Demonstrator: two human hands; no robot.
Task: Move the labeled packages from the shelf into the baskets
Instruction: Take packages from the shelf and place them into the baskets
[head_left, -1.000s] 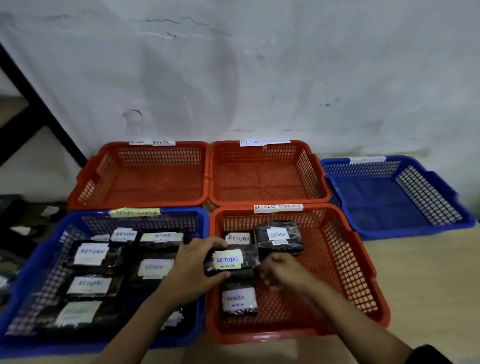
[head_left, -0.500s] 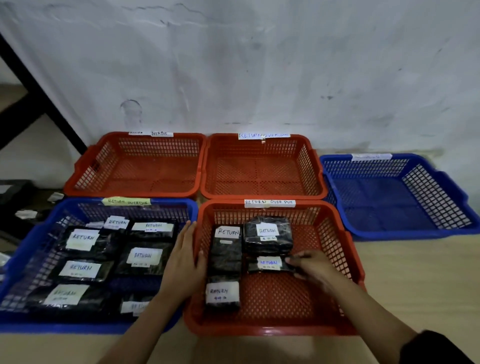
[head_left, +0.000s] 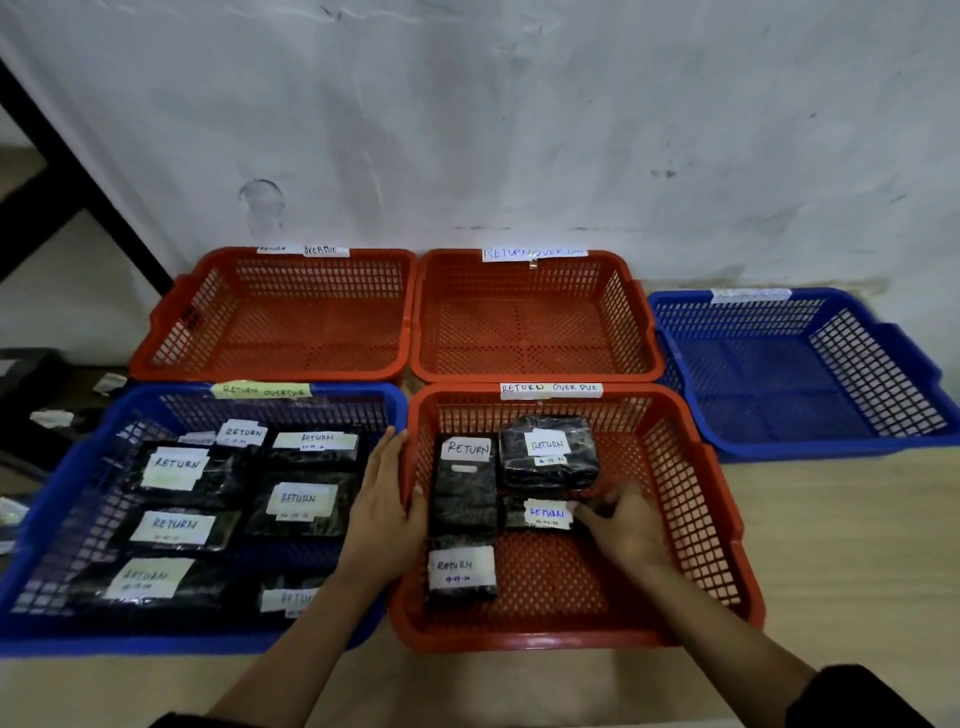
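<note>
Head view: I see both hands at the near red basket (head_left: 691, 499).
Left grip (head_left: 382, 512) rests flat, released, on its rim; right grip (head_left: 621, 525) pinches a labeled package (head_left: 540, 514).

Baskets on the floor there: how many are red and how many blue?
Red baskets: 3, namely back left, back middle and front one with packages.
Blue baskets: 2, namely front left and far right.
Total: 5.
</note>
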